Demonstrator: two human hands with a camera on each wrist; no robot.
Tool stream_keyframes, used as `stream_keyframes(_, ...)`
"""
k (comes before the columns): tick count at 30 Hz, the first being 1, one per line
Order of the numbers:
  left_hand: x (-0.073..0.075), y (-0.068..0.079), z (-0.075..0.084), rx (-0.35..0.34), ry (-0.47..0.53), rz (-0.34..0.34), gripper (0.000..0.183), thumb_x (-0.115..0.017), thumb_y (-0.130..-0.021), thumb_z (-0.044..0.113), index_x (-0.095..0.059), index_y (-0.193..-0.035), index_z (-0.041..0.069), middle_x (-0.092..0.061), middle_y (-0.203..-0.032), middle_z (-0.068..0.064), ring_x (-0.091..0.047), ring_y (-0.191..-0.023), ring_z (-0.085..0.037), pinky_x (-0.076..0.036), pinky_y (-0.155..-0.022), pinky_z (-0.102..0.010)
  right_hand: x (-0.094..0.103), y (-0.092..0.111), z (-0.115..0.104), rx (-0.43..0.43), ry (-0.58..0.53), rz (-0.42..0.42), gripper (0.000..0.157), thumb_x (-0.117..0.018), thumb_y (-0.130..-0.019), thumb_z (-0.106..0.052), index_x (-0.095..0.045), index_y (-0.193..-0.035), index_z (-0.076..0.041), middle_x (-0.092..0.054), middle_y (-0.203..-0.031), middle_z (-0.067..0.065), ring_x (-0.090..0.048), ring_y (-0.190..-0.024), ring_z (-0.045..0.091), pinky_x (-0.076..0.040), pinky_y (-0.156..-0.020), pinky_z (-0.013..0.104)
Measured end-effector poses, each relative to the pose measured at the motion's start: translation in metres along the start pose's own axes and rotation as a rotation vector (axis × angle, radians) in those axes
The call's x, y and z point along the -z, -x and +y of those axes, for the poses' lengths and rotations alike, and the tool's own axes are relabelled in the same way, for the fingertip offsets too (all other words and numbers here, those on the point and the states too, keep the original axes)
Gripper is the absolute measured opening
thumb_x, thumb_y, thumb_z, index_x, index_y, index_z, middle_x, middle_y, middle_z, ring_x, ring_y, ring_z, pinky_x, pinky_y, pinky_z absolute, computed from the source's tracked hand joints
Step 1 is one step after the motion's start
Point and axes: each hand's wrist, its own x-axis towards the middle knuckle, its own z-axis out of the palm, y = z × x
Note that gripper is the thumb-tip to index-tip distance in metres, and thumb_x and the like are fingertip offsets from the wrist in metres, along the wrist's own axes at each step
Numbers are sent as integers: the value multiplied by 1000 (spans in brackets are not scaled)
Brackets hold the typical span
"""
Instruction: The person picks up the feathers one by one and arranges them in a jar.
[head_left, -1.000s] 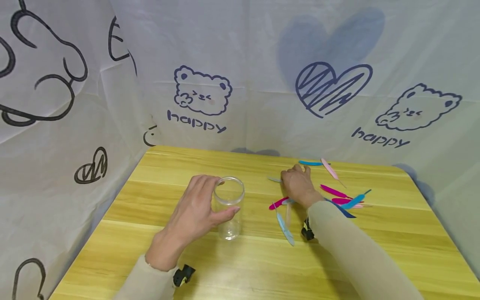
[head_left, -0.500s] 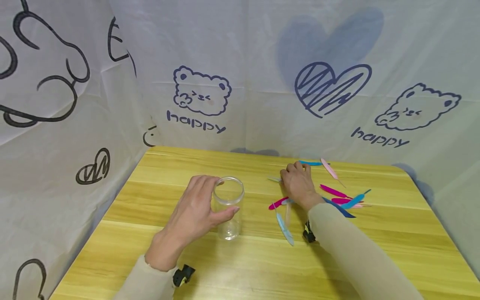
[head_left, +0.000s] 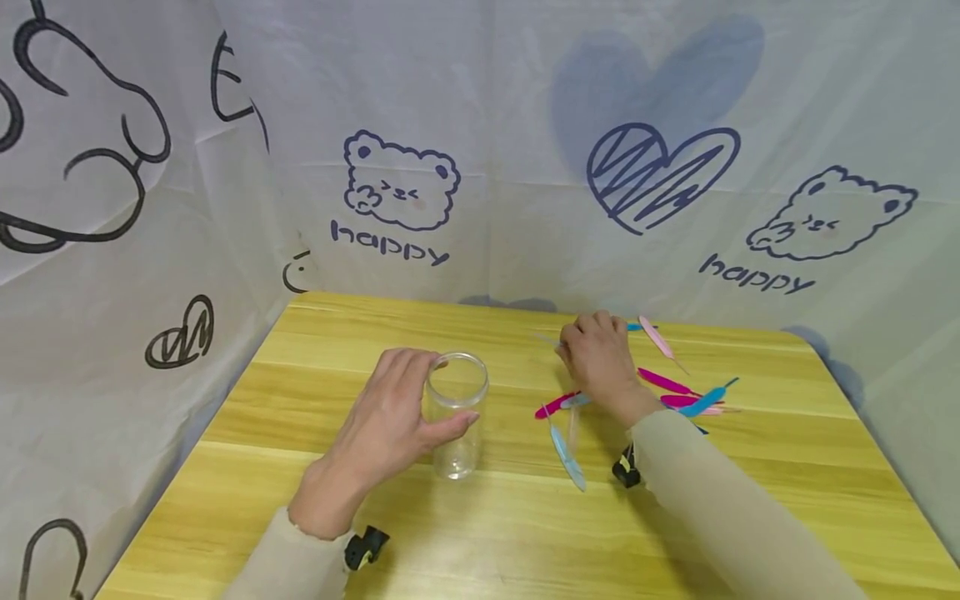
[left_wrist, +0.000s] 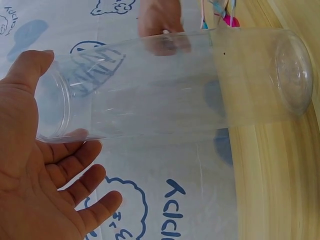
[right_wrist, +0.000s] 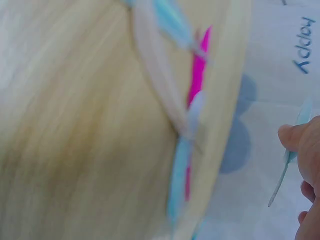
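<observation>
My left hand (head_left: 382, 421) holds a clear, open-topped plastic jar (head_left: 459, 454) near its rim, thumb on one side and fingers on the other. The jar stands upright on the wooden table (head_left: 480, 542); through its wall in the left wrist view nothing shows inside. To the right and farther back, my right hand (head_left: 600, 362) pinches a pale blue feather (right_wrist: 303, 117) between thumb and fingers. Its thin quill sticks out to the left in the head view. In the right wrist view this feather appears raised off the tabletop, and part of that hand lies outside the frame.
Loose feathers lie around my right forearm: a light blue one (head_left: 566, 458), a magenta one (head_left: 553, 407), a brighter blue one (head_left: 707, 403) and a pale pink one (head_left: 657, 337), among several others. A white printed cloth (head_left: 510, 192) hangs behind the table.
My right hand has lifted slightly up and away, and the pale blue feather's quill has risen with it. My left hand and the jar have stayed in place.
</observation>
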Motion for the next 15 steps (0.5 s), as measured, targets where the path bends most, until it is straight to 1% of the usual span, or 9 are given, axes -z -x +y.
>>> stream_keyframes(3, 0, 0, 0, -10, -2, 3, 73, -86, -83, 53, -62, -127, 0, -66, -122, -12, -57, -122, -31, -53, -106, -46, 11, 0, -3, 18, -16, 45, 17, -77, -98, -24, -69, -94, -9, -61, -97, 8, -49, -94, 33, -39, -91, 55)
stream_keyframes(9, 1, 0, 0, -22, -2, 4, 74, -86, -83, 53, -62, -128, 0, -66, -123, -12, -57, -122, -31, -53, -107, -46, 31, 1, -9, 64, -28, 124, 15, -82, -93, -19, -71, -92, -10, -61, -97, 8, -51, -95, 34, -38, -90, 55)
stream_keyframes(15, 1, -1, 2, -16, -8, -9, 75, -86, -83, 54, -62, -128, 0, -66, -124, -13, -57, -123, -32, -51, -109, -47, 46, 1, -16, 119, -18, 201, 15, -82, -93, -18, -70, -91, -11, -60, -95, 7, -50, -94, 34, -38, -89, 54)
